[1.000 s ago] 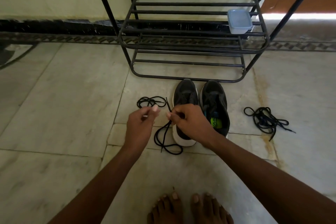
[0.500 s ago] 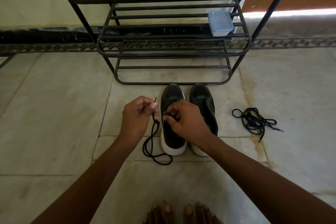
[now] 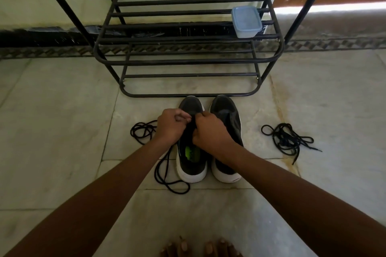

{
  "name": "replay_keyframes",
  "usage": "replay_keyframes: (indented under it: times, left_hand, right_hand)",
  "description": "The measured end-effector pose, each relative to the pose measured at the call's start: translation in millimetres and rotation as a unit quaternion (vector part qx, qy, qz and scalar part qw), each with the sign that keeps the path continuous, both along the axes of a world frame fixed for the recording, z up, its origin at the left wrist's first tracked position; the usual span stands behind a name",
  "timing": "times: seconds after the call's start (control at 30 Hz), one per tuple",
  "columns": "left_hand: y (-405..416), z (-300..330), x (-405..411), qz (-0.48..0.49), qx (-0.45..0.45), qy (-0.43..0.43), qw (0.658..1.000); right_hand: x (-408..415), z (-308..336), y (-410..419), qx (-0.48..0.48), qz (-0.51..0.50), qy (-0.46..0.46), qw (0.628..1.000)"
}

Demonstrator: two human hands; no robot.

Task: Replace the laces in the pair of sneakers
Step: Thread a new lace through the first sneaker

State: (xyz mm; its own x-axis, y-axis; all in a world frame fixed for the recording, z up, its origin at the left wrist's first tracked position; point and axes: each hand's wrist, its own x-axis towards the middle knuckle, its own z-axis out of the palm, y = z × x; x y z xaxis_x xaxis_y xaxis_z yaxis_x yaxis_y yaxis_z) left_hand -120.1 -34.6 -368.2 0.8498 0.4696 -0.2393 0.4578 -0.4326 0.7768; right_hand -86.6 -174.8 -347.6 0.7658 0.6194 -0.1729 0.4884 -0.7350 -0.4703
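Lacing | we pinch the lace (image 3: pixel 163 173) with left hand (image 3: pixel 172 126) and right hand (image 3: pixel 211 131) over the left sneaker (image 3: pixel 191 165), its long axis toward the rack (image 3: pixel 188 60).

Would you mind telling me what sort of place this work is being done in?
Probably a home entryway: a black metal shoe rack stands against the wall, on a pale tiled floor, with a pair of sneakers before it.

Both your forearms extend forward and converge. Your left hand (image 3: pixel 171 127) and right hand (image 3: pixel 211 131) sit knuckles-up, nearly touching, fingers (image 3: pixel 183 118) curled tight in a pinch. Your bare toes (image 3: pixel 183 246) show at the bottom edge.
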Motion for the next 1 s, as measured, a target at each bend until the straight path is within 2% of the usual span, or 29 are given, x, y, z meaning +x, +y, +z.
replay_keyframes:
  times: [0.13,0.3,0.6,0.77,0.9,1.0]
  left_hand:
    - [-8.1,-5.8,0.4,0.000,0.032,-0.004,0.999]
    - [-16.7,-5.6,4.9,0.023,0.025,0.001,0.999]
    - [-21.8,-7.6,9.3,0.082,-0.032,0.019,0.996]
    - [-30.2,-6.3,14.7,0.154,-0.069,0.030,0.985]
    - [-37.3,-6.6,14.2,0.200,-0.131,0.023,0.971]
    - [-38.7,-4.4,15.3,0.210,-0.130,0.023,0.969]
  right_hand:
    - [9.2,-11.1,-6.2,0.048,-0.072,0.015,0.996]
    - [18.6,-19.4,-5.7,0.052,-0.112,0.051,0.991]
    - [28.2,-20.0,-5.5,0.057,-0.112,0.083,0.989]
    - [27.8,-18.9,-4.8,0.062,-0.115,0.085,0.988]
    - [28.6,-16.8,-6.7,0.070,-0.116,0.083,0.987]
    - [28.7,-16.8,-7.4,0.070,-0.116,0.082,0.987]
